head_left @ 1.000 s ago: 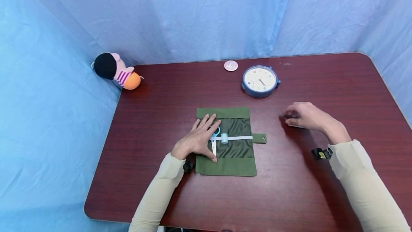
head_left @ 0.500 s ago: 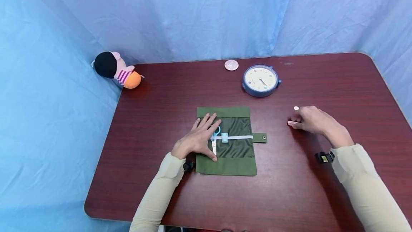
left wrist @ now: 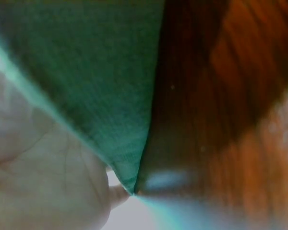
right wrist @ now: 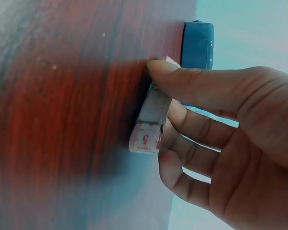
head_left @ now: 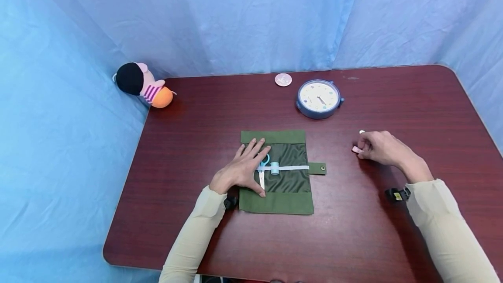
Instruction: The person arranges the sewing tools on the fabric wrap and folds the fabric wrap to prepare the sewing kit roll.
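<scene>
My left hand (head_left: 240, 172) lies with fingers spread over the left side of an unfolded green fabric pouch (head_left: 280, 203). Beside that palm, blue-handled scissors (head_left: 262, 180) are tucked under the pouch's white elastic band, partly covered by the fingers. A pale blue thread spool (head_left: 274, 168) sits under the same band. To the right, my right hand (head_left: 383, 148) pinches a rolled measuring tape (right wrist: 146, 136), white with pink-red markings, between thumb and fingers close over the table. In the left wrist view the pouch's green cloth (left wrist: 101, 72) fills much of the frame.
A blue round clock (head_left: 318, 98) lies face up behind the pouch, near a pale pink disc (head_left: 283, 80). A plush doll (head_left: 147, 85) sits at the far left corner. Blue curtains (head_left: 251, 21) stand behind the dark red table (head_left: 188, 143). The pouch's snap strap (head_left: 317, 168) points right.
My right hand has shifted slightly right and toward me, and the pinched measuring tape now shows at its fingertips. My left hand stays in place on the pouch.
</scene>
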`<action>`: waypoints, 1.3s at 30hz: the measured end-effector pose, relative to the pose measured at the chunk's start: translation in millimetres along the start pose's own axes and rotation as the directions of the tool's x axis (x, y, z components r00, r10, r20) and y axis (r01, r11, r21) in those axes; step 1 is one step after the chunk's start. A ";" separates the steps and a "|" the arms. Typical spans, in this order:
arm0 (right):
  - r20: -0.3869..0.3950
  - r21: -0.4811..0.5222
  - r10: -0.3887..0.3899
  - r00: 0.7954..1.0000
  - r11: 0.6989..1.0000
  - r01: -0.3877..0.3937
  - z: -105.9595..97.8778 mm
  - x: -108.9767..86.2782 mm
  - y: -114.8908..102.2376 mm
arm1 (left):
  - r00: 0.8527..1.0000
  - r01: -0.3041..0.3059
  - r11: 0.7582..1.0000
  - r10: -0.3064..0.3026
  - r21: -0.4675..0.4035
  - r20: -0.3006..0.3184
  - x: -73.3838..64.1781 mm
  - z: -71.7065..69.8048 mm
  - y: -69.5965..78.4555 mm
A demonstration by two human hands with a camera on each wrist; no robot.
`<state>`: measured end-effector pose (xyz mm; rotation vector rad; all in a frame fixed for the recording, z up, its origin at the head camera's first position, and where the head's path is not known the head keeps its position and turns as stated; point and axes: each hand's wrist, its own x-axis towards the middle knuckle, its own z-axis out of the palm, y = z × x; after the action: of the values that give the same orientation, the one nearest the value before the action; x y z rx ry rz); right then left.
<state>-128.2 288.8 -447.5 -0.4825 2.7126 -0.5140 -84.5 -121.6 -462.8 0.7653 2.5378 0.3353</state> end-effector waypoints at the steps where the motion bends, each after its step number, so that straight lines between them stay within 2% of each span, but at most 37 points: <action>1: -0.004 0.010 -0.005 1.000 1.000 0.006 0.2 0.0 0.6 | 1.000 0.001 1.000 -0.001 0.000 -0.001 0.0 0.0 0.0; 11: -0.037 0.142 -0.001 0.999 0.990 0.006 -4.8 -1.8 7.7 | 1.000 -0.004 1.000 0.004 -0.013 -0.002 -0.6 0.1 -0.9; 16: -0.049 0.268 0.038 0.998 0.963 -0.024 -6.4 -2.2 12.4 | 1.000 -0.003 1.000 0.003 -0.012 -0.001 -0.3 0.0 -1.1; 20: -0.034 0.424 0.068 0.997 0.904 -0.047 -6.2 -2.9 13.6 | 1.000 -0.003 1.000 0.003 -0.007 -0.002 -0.2 0.0 -0.8; 25: -0.032 0.620 0.112 0.993 0.782 -0.068 -8.3 -0.5 8.5 | 1.000 -0.006 1.000 0.006 -0.009 -0.007 0.1 0.2 -0.8; 28: -0.036 0.684 0.109 0.993 0.728 -0.056 -9.9 2.3 5.5 | 1.000 -0.006 1.000 0.006 -0.011 -0.008 0.0 0.3 -0.7; 31: -0.039 0.725 0.106 0.994 0.688 -0.045 -11.1 4.8 2.2 | 1.000 -0.006 1.000 0.006 -0.008 -0.007 -0.2 0.2 -0.5; 35: -0.057 0.757 0.077 0.995 0.654 -0.008 -11.8 9.3 -3.7 | 1.000 -0.003 1.000 0.003 -0.012 -0.004 -0.4 -0.1 -0.1; 39: -0.068 0.802 0.034 0.997 0.596 0.034 -11.2 16.5 -13.6 | 1.000 -0.001 1.000 0.001 -0.014 -0.002 -0.2 -0.1 -0.2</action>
<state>-143.6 273.7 -436.5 -0.1933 2.1819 -1.6758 -84.6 -121.9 -462.6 0.7609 2.5345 0.3542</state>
